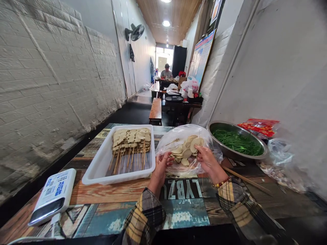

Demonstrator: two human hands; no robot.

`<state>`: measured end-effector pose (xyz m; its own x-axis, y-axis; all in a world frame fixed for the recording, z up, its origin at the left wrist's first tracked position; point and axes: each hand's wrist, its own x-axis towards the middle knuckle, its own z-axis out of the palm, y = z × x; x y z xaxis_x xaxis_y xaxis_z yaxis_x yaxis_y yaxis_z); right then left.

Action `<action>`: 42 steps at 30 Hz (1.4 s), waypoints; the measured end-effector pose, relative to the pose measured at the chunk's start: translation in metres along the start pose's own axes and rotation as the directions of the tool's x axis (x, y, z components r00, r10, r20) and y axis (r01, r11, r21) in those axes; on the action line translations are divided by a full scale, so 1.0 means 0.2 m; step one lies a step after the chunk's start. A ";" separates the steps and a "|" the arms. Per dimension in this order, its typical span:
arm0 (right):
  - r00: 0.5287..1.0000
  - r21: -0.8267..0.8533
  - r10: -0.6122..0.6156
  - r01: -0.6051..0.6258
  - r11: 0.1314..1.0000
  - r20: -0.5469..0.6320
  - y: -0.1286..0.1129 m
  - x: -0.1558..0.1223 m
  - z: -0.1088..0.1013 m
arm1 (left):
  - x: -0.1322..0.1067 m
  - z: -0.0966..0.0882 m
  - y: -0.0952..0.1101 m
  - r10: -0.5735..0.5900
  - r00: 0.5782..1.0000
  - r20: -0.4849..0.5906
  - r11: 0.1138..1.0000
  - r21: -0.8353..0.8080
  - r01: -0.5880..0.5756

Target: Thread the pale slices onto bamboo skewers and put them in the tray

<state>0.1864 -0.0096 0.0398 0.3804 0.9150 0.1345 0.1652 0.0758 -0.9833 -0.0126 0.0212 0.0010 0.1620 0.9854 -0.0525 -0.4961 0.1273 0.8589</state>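
Note:
A clear plastic bag [163,144] lies spread on the table, with a heap of pale, round, thin slices [185,153] on it. My right hand [207,159] is closed at the heap's right side, pinching a pale round slice [196,144] between thumb and fingers. At the left edge of the heap is my left hand [160,169], its fingers curled in; what they hold, if anything, is hard to make out. Left of that hand stands a white plastic tray [119,179], where rows of similar slices threaded on wooden skewers [131,143] lie stacked, stick ends toward me.
A metal bowl of green chives [237,141], a red packet [260,126], plastic bags [281,153] and loose wooden sticks [247,180] are at the right. A white device [55,194] with a cable sits front left. Beyond are a bench [155,109] and a seated person [166,71].

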 end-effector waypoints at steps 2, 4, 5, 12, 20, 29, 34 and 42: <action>0.997 0.016 0.034 -0.035 0.999 0.066 0.02 -0.02 0.05 | 0.00 0.00 0.00 0.015 1.000 -0.006 1.000 0.020 -0.015; 0.992 0.011 0.056 -0.058 0.998 0.117 0.07 -0.03 0.09 | 0.00 0.00 -0.01 0.031 0.999 -0.028 0.997 0.066 -0.029; 0.989 0.004 0.062 -0.063 0.998 0.132 0.09 -0.03 0.11 | 0.00 0.00 -0.01 0.035 0.999 -0.038 0.995 0.097 -0.032; 0.993 -0.088 0.044 -0.035 0.995 0.106 0.19 -0.01 0.02 | 0.03 -0.03 -0.06 0.095 0.995 0.016 0.941 0.326 -0.095; 0.999 -0.119 0.001 0.005 0.993 0.050 0.14 -0.14 -0.13 | 0.01 -0.03 -0.06 0.297 0.924 0.240 0.533 0.761 -0.369; 0.954 0.435 0.275 -0.298 0.850 0.117 0.04 -0.42 -0.14 | -0.02 -0.05 -0.02 0.247 0.905 0.345 0.210 0.893 -0.398; 0.951 0.403 0.276 -0.308 0.862 0.136 0.09 -0.50 -0.04 | -0.02 -0.02 0.00 0.195 0.953 0.232 0.573 0.762 -0.302; 0.958 0.279 0.229 -0.270 0.921 0.170 0.16 -0.48 0.01 | -0.05 0.01 0.04 -0.037 0.987 0.157 0.927 0.374 -0.024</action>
<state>0.1527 -0.0947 -0.0052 0.2479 0.9617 -0.1174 -0.2046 -0.0665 -0.9766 -0.0170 0.0130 0.0095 0.3119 0.9501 -0.0041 -0.1449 0.0518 0.9881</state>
